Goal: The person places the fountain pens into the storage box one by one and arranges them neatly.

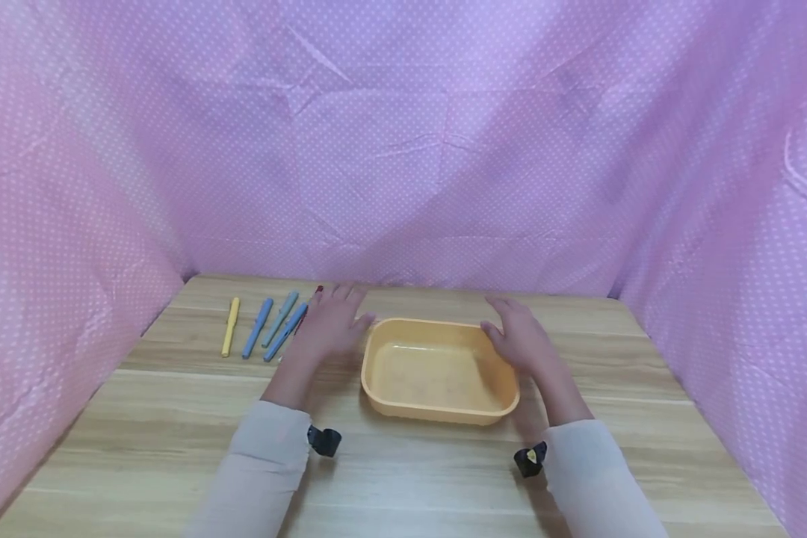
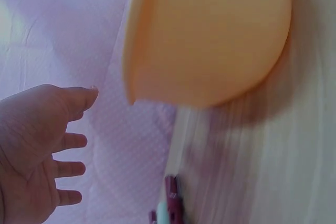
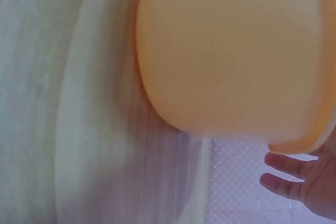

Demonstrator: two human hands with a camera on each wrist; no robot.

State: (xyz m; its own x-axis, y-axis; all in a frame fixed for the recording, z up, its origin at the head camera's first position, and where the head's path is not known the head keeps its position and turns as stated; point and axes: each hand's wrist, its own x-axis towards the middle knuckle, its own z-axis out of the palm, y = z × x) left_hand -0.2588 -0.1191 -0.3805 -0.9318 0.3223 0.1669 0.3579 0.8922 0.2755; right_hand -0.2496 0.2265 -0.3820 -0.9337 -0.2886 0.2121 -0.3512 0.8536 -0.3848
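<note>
An orange-yellow plastic tub [image 1: 437, 412], rectangular with rounded corners, sits on the table with nothing in it. My left hand [image 1: 332, 321] hovers at the tub's left end, fingers spread and straight. In the left wrist view a gap separates the left thumb [image 2: 81, 98] from the tub's rim [image 2: 128, 51]. At the other end, my right hand [image 1: 519, 336] is right at the rim, its thumb overlapping the edge in the head view. Straight right fingers [image 3: 286, 165] show past the rim in the right wrist view; the right thumb is hidden there.
Left of the left hand lie a yellow pen [image 1: 230, 327], two blue pens [image 1: 258, 329], and a green pen [image 1: 280, 319]. A dark red pen [image 1: 320, 288] is partly hidden behind that hand. Pink dotted cloth [image 1: 403, 187] encloses the wooden table [image 1: 403, 478] at the back and sides.
</note>
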